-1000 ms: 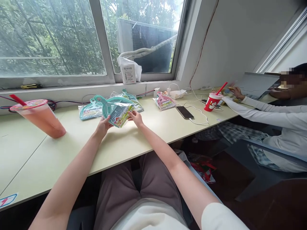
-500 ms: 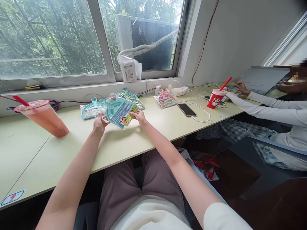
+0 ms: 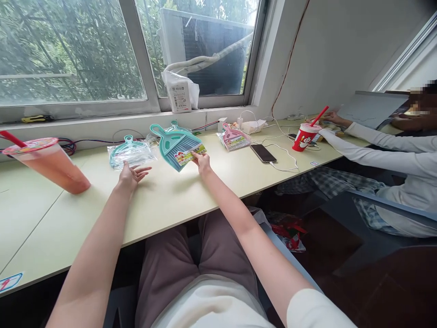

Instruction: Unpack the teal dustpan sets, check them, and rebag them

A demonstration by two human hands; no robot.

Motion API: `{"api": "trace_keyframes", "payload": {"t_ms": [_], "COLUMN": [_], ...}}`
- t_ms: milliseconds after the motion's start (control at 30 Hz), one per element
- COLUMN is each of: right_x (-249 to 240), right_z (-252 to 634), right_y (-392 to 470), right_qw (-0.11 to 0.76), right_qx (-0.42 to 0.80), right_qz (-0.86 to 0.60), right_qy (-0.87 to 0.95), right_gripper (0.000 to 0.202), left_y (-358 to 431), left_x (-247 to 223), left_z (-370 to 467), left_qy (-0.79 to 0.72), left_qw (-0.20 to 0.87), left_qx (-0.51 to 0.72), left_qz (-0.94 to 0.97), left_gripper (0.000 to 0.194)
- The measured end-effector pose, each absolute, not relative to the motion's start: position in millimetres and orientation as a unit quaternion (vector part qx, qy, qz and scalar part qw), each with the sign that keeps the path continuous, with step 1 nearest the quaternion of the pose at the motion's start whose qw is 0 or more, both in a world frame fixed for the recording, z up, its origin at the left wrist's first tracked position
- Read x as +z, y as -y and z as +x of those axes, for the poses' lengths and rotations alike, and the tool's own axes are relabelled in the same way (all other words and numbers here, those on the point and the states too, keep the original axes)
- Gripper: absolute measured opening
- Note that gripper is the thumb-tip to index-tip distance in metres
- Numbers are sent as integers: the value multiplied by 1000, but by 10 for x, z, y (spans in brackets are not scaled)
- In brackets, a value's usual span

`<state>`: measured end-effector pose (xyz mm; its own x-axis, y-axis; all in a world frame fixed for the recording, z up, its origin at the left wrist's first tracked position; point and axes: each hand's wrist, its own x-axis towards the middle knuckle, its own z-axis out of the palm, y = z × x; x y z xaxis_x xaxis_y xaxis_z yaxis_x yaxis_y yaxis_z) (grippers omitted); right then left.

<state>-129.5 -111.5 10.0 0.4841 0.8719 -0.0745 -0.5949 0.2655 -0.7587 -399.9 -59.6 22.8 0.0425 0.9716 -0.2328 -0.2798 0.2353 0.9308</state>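
Observation:
My right hand (image 3: 202, 163) pinches the lower right corner of a teal mini dustpan-and-brush set (image 3: 171, 142), by its printed card (image 3: 186, 156). The set is tilted above the table, handle pointing up and left. My left hand (image 3: 129, 176) is open, palm up, with fingers spread and nothing in it. Just beyond it a clear plastic wrapper (image 3: 142, 156) lies over another teal dustpan (image 3: 128, 142). Behind the held set, part of one more teal dustpan (image 3: 175, 125) shows. A pink dustpan set (image 3: 235, 138) in clear wrapping lies to the right.
At the left a cup of orange-red drink (image 3: 56, 164) leans. A phone (image 3: 264, 153) on a white cable lies right of centre, near a red cup (image 3: 305, 138). Another person's sleeves (image 3: 385, 148) rest at the right. A white box (image 3: 180, 97) stands on the sill.
My left hand has moved left, away from the dustpan set, and opened. The clear wrapper now lies on the left dustpan. My right hand still holds the set, now out of its wrapper.

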Motion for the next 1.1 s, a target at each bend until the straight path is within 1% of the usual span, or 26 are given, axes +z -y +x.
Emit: {"api": "trace_keyframes", "payload": {"t_ms": [100, 200, 300, 400, 467, 500, 567, 667, 700, 733, 833, 900, 933, 1000, 1067, 1100], "right_x": [109, 112, 121, 131, 133, 133, 129, 120, 117, 115, 117, 129, 138, 165, 200, 217], "right_z": [-1294, -1329, -1368, -1390, -1393, -1392, -1387, -1375, -1368, -1358, -1297, -1231, -1196, -1136, -1119, -1135], "right_y": [1123, 1134, 1150, 1171, 1179, 1179, 1170, 1147, 1146, 1151, 1214, 1280, 1314, 1371, 1407, 1418], "right_qw": [773, 770, 761, 749, 734, 723, 697, 642, 614, 580, 454, 378, 354, 344, 374, 394], "right_qx": [479, 478, 481, 486, 499, 508, 518, 496, 468, 425, 235, 119, 69, -26, -100, -115], "right_qz": [-370, -374, -379, -374, -367, -365, -373, -441, -483, -535, -695, -765, -788, -808, -791, -768], "right_qy": [189, 198, 216, 249, 278, 295, 327, 384, 413, 444, 506, 507, 499, 478, 474, 492], "right_gripper": [22, 22, 19, 19, 21, 23, 28, 31, 34, 41, 75, 85, 85, 82, 73, 66], "left_y": [628, 641, 680, 789, 880, 918, 959, 919, 890, 862, 816, 830, 848, 898, 962, 1000], "left_x": [255, 268, 262, 212, 149, 112, 41, -15, -16, -11, 26, 53, 64, 84, 98, 105], "left_z": [-3996, -4050, -4057, -3919, -3753, -3663, -3510, -3412, -3417, -3434, -3512, -3551, -3562, -3570, -3563, -3554], "left_qy": [-420, -411, -418, -391, -359, -344, -326, -363, -389, -411, -455, -474, -483, -491, -488, -488], "left_qw": [622, 618, 646, 664, 657, 649, 627, 564, 536, 506, 398, 311, 269, 201, 159, 144], "left_qx": [570, 572, 468, 332, 295, 304, 364, 465, 493, 519, 583, 607, 611, 610, 598, 586], "left_qz": [334, 348, 435, 544, 594, 606, 607, 577, 564, 552, 543, 557, 566, 589, 615, 630], "left_gripper": [64, 75, 86, 84, 81, 78, 68, 57, 55, 54, 52, 51, 50, 47, 44, 42]}}
